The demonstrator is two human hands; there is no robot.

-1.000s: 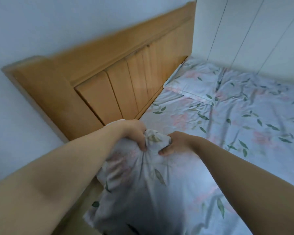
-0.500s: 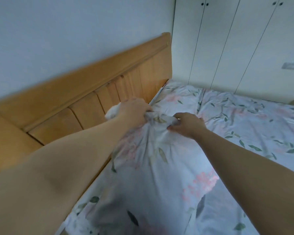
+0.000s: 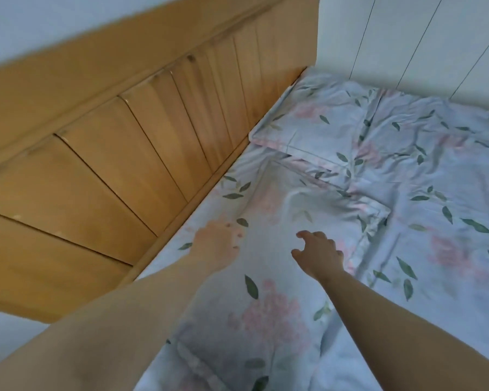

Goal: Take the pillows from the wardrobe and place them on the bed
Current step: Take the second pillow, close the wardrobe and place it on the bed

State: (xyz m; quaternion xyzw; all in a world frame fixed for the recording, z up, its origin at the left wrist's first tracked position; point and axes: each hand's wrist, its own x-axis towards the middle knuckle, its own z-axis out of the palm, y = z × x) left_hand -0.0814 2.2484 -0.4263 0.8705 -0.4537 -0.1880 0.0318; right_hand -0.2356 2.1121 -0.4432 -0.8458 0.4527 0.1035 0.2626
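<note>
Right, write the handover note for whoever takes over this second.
Left grip: open, blurred, over the headboard-side edge of the near pale-blue floral pillow, holding nothing.
Right grip: loosely curled, empty, above the same pillow.
That pillow lies flat on the floral-sheeted bed beside the wooden headboard; a second floral pillow lies in the far corner by the white wardrobe.
Done: two pillows on the bed.
To do: perhaps straightening; whether more wait in the wardrobe cannot be told.

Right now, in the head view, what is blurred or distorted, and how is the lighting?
Head view: the left hand is smeared with blur, the right hand somewhat crisper. Head view: the headboard planks fan out, wide-angle distortion. Head view: dim, soft, even light on the pillow, no glare.
</note>
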